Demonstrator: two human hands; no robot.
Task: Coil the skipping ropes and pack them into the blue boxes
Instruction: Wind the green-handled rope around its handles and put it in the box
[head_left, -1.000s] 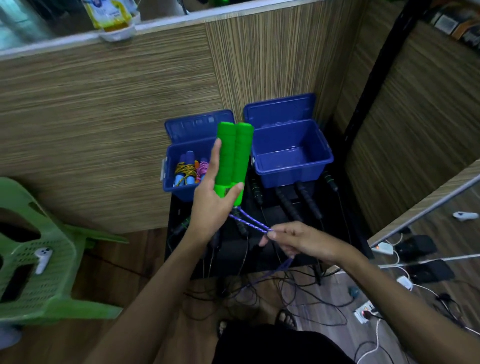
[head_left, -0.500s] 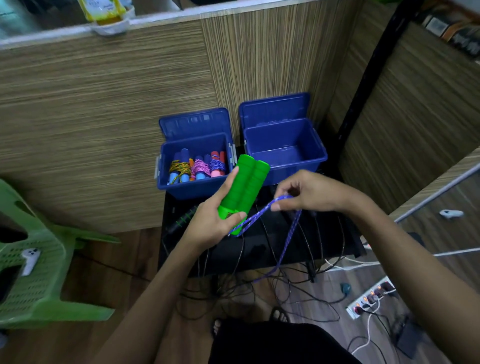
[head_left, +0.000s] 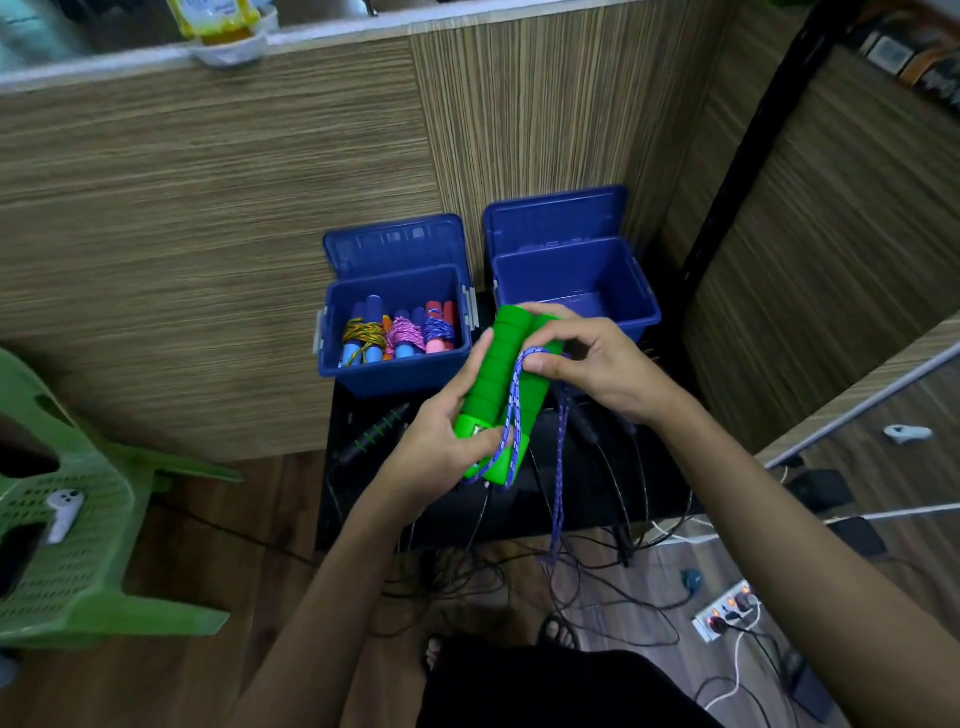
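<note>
One head cam, wide-angle, looks fwd and down from above, close over both forearms; faces wood-panel wall (head_left: 218, 218), floor (head_left: 197, 525) below. Edges bend, probably lens distortion.

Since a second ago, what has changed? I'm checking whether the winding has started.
The right hand carried the purple cord from below the green handles up over them, starting a wrap. The left hand lowered and tilted the handles. Both blue boxes stayed put, as did the coiled ropes.
</note>
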